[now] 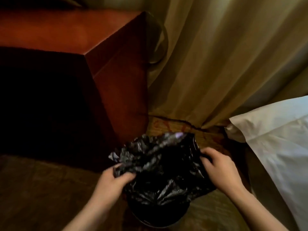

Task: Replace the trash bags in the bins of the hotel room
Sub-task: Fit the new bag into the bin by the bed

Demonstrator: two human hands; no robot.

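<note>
The left hand [113,180] and right hand [220,165] each grip the black trash bag [160,157] over the bin [158,217].

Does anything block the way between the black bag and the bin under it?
Nothing visible does. The left hand and right hand grip the trash bag by its edges, directly above the bin. The wooden cabinet, curtain and bed linen lie off to the sides.

Dim room, reddish wooden cabinet [70,47], beige curtain [216,55], white bedding [275,139]
</note>
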